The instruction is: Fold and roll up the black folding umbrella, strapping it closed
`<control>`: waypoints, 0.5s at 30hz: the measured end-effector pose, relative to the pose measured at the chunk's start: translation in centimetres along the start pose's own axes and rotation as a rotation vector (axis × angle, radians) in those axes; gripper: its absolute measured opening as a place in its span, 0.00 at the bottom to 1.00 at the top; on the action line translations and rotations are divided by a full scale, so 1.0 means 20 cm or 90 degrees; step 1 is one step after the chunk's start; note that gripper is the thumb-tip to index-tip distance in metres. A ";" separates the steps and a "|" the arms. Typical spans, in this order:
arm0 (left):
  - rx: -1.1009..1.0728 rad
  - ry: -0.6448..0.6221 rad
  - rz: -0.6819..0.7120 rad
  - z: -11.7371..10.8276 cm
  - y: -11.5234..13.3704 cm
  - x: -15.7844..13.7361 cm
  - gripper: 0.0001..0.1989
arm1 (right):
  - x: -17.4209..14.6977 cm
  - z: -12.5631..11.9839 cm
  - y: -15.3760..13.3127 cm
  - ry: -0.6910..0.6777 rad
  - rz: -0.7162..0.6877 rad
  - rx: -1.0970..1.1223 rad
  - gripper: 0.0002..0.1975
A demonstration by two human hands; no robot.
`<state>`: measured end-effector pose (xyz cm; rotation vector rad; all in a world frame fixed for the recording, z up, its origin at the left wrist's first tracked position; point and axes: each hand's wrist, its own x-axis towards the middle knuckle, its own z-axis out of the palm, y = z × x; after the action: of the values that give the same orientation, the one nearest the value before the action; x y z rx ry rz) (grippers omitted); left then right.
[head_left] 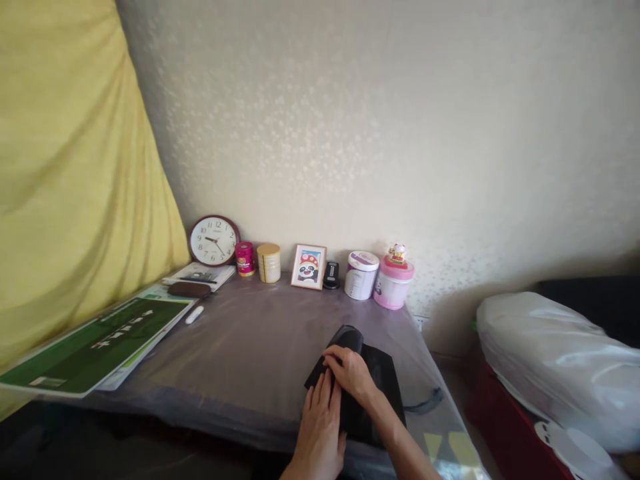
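Note:
A black folded piece of thin material (381, 373), perhaps a bag, lies near the table's front right edge, its exact kind unclear. Part of it is rolled or folded up at the far side. A dark strap (424, 403) trails from its right side. My left hand (320, 417) lies on its left part with the fingers stretched out and pointing away from me. Just to the right, my right hand (350, 373) is closed over the folded part, fingers bent and pressed on it. The fingertips of both hands nearly meet.
Along the wall stand a clock (215, 241), a pink can (245, 259), a yellow can (269, 264), a framed panda picture (309, 267) and two tubs (361, 276). Green boards (100, 340) cover the table's left side. A white plastic bag (560, 360) sits beyond the right edge.

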<state>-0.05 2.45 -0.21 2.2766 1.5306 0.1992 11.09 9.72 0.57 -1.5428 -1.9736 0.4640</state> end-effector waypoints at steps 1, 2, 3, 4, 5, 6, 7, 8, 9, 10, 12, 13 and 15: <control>0.004 -0.009 -0.004 0.01 0.00 0.00 0.41 | -0.02 0.00 0.00 0.007 -0.038 -0.006 0.12; 0.007 -0.016 -0.004 0.02 -0.01 0.00 0.41 | -0.04 0.00 0.01 0.017 -0.074 -0.014 0.12; 0.006 -0.022 -0.002 0.03 -0.01 0.00 0.41 | -0.05 0.00 0.03 0.026 -0.104 -0.021 0.13; 0.002 -0.025 0.000 0.04 -0.01 0.01 0.41 | -0.05 0.00 0.05 0.031 -0.125 -0.026 0.13; -0.004 -0.028 0.002 0.05 -0.01 0.01 0.41 | -0.05 0.00 0.07 0.033 -0.136 -0.032 0.14; -0.012 -0.027 0.001 0.06 -0.01 0.01 0.42 | -0.04 0.01 0.10 0.033 -0.137 -0.041 0.14; -0.020 -0.027 0.001 0.07 -0.02 0.02 0.43 | -0.02 0.01 0.12 0.036 -0.131 -0.052 0.14; -0.028 -0.028 -0.001 0.08 -0.02 0.02 0.43 | 0.00 0.01 0.15 0.040 -0.120 -0.065 0.14; -0.034 -0.029 -0.004 0.09 -0.02 0.02 0.44 | 0.03 0.01 0.18 0.044 -0.106 -0.076 0.14; -0.038 -0.026 -0.005 0.10 -0.03 0.03 0.44 | 0.06 0.02 0.21 0.046 -0.091 -0.086 0.15; -0.041 -0.019 -0.010 0.10 -0.03 0.03 0.44 | 0.13 0.03 0.25 0.052 -0.056 -0.101 0.15; -0.040 -0.018 -0.013 0.10 -0.03 0.03 0.44 | 0.16 0.03 0.27 0.056 -0.042 -0.107 0.15; -0.038 -0.020 -0.019 0.10 -0.02 0.03 0.44 | 0.22 0.04 0.30 0.069 -0.016 -0.118 0.15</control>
<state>0.45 2.75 -2.21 2.1988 1.5220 0.1974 14.42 15.62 -2.58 -1.6177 -1.9955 0.1872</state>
